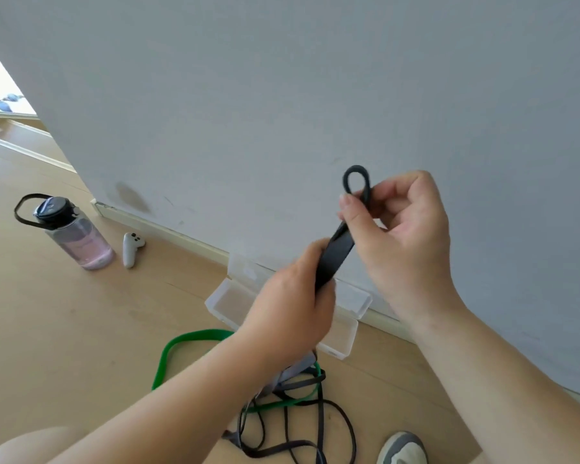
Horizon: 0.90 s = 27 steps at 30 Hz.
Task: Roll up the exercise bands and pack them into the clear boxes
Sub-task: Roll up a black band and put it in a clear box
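You've barely begun: above the clear boxes (pixel 344 343), your right grip (pixel 406 236) pinches the black band (pixel 335 259) at its looped end and your left grip (pixel 292 306) curls round its length. The boxes look empty, and a green band (pixel 195 336) and other dark bands (pixel 300 385) lie loose on the floor just before them.

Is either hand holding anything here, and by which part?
Both hold one black band. The right hand pinches it just below the small loop at its top end; the left hand grips the flat stretch lower down.
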{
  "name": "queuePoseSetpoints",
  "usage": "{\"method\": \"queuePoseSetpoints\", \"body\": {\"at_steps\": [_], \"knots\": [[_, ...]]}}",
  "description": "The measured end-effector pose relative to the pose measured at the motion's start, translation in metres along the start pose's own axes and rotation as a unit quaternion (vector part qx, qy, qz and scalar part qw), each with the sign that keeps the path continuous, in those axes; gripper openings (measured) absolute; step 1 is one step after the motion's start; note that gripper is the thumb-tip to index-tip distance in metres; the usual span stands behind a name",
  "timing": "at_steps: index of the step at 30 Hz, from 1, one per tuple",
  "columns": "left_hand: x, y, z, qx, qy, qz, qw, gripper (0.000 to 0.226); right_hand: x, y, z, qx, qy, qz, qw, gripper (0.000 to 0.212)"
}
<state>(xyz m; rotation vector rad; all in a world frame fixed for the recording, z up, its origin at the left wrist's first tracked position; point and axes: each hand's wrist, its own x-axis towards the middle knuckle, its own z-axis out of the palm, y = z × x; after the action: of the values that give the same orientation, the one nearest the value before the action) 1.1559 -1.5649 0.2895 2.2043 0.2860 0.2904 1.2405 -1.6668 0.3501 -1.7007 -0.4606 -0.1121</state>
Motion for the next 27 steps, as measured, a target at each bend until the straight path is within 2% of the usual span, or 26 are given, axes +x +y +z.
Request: {"method": "queuePoseSetpoints", "body": {"at_steps": [2, 3, 5, 8, 11, 16, 18, 20, 24, 27], "knots": [[0.000, -0.001, -0.013, 0.024, 0.048, 0.016, 0.998, 0.058, 0.006, 0.006, -0.011, 0.053, 0.015, 0.048, 0.997, 0.031], [-0.001, -0.001, -0.019, 0.016, 0.069, 0.034, 0.997, 0.060, 0.007, 0.009, -0.015, 0.085, 0.017, 0.082, 0.993, 0.033], [-0.005, -0.003, -0.026, 0.013, 0.097, 0.078, 0.992, 0.052, 0.007, 0.014, -0.022, 0.124, 0.016, 0.139, 0.982, 0.036], [-0.010, -0.007, -0.026, -0.025, 0.086, 0.099, 0.991, 0.048, 0.008, 0.020, -0.030, 0.139, -0.015, 0.174, 0.975, 0.036], [-0.006, -0.007, -0.022, -0.085, 0.014, -0.006, 0.996, 0.063, 0.006, 0.021, -0.036, 0.119, -0.051, 0.145, 0.981, 0.030], [0.007, -0.016, -0.009, -0.055, -0.040, -0.086, 0.994, 0.037, -0.002, 0.017, -0.031, 0.059, -0.124, 0.054, 0.989, 0.030], [0.009, -0.017, -0.004, -0.075, -0.030, -0.073, 0.994, 0.031, -0.004, 0.018, -0.027, 0.058, -0.153, 0.044, 0.986, 0.027], [0.011, -0.014, -0.001, -0.105, -0.018, -0.035, 0.994, 0.015, -0.008, 0.018, -0.023, 0.034, -0.185, 0.030, 0.982, 0.025], [0.010, -0.015, 0.005, -0.077, -0.003, 0.037, 0.996, 0.028, -0.010, 0.020, -0.018, -0.021, -0.221, 0.005, 0.975, 0.026], [0.010, -0.022, 0.008, -0.023, 0.069, 0.064, 0.995, 0.028, -0.013, 0.017, -0.016, -0.009, -0.242, 0.004, 0.970, 0.030]]}}
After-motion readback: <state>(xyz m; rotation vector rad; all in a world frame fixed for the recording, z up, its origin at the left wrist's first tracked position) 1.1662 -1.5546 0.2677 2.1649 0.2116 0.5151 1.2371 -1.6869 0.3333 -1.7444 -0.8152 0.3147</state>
